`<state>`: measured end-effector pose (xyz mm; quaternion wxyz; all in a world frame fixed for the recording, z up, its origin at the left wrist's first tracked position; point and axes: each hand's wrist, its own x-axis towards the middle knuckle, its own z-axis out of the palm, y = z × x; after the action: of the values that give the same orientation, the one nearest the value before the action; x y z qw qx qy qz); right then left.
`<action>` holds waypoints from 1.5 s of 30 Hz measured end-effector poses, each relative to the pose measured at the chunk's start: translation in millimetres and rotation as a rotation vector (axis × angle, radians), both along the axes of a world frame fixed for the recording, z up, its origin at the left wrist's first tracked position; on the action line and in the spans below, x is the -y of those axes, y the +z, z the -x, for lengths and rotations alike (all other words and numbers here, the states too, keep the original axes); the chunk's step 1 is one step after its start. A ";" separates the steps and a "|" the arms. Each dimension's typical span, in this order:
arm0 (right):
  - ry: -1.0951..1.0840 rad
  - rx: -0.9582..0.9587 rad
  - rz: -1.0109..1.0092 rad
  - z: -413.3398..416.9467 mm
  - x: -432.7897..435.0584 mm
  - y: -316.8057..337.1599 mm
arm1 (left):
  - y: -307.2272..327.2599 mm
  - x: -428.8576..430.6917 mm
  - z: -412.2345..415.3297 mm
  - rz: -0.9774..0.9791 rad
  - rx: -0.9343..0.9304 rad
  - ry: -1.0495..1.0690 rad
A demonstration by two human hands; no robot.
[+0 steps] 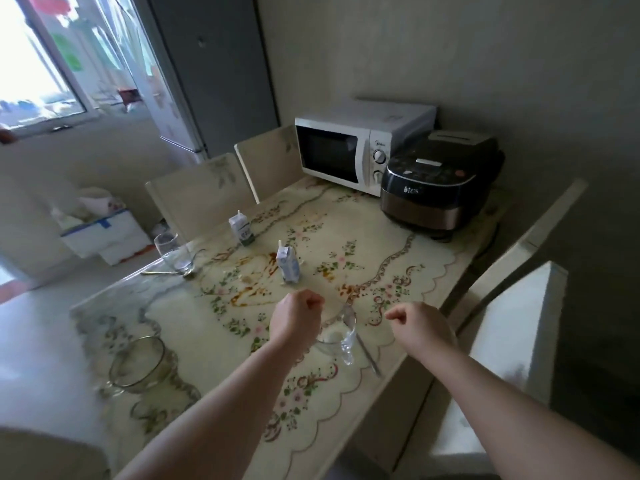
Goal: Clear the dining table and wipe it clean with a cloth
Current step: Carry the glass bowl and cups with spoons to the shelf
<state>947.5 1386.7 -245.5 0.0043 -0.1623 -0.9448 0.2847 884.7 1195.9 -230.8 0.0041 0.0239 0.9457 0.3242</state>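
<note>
The dining table (pixel 207 327) wears a floral cloth with brown sauce smears (pixel 256 289) near its middle. Two small milk cartons stand on it: a blue one (pixel 288 266) and a green one (pixel 241 229). A glass bowl (pixel 334 336) with a spoon (pixel 362 337) sits at the near right edge. Another glass bowl (pixel 138 362) is at the near left. A drinking glass (pixel 172 252) and a second spoon (pixel 173 272) lie at the far left. My left hand (pixel 299 315) hovers curled above the right bowl, holding nothing. My right hand (pixel 420 325) hovers curled beside it, also holding nothing.
A white microwave (pixel 349 147) and a dark rice cooker (pixel 440 183) stand at the table's far end against the wall. Chairs (pixel 204 192) line the left side and another chair (pixel 512 327) the right. White boxes (pixel 104 237) sit on the floor at left.
</note>
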 end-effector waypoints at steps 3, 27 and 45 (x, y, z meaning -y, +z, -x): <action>-0.042 0.071 -0.004 4.0 11.9 -22.2 | -22.9 24.7 11.6 -0.033 0.050 0.087; 0.049 0.452 -0.186 44.5 19.4 -97.2 | -80.7 36.1 -2.3 -0.264 0.314 0.507; -0.014 0.567 -0.007 53.1 14.5 -111.0 | -85.8 25.1 -14.3 -0.296 0.316 0.571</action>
<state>894.4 1372.3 -356.5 -0.2575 -0.2417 -0.9082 0.2249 899.0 1170.8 -316.6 0.0561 -0.2917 0.8446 0.4455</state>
